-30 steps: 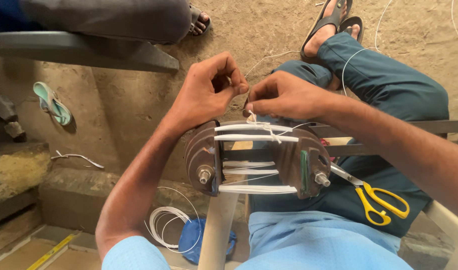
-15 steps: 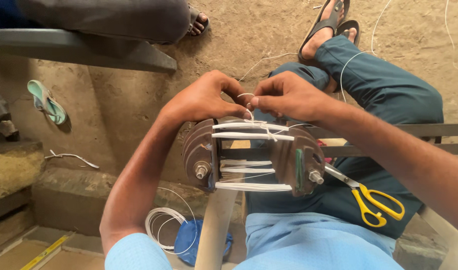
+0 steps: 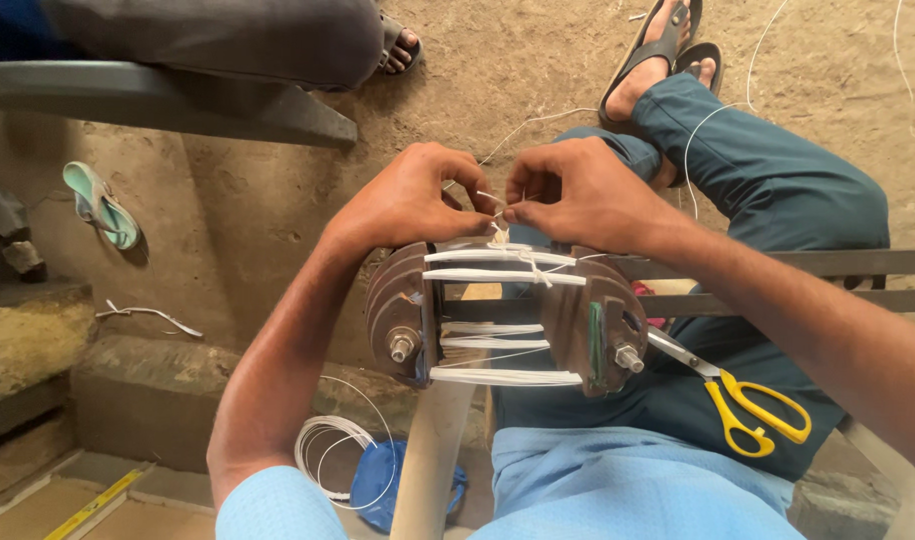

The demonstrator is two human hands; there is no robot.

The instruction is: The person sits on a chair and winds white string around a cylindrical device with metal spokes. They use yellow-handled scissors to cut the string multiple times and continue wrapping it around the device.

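Winding reel (image 3: 503, 315): two brown discs, white cord bundles strung between, on wooden post at lap. Left hand (image 3: 413, 200), right hand (image 3: 578, 195) pinch thin white cord (image 3: 499, 238) above reel top.

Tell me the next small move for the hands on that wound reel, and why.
Probably pull the white thread snug: the left hand and right hand pinch its ends just above the winding reel, where a small knot seems unfinished. The scissors lie untouched.
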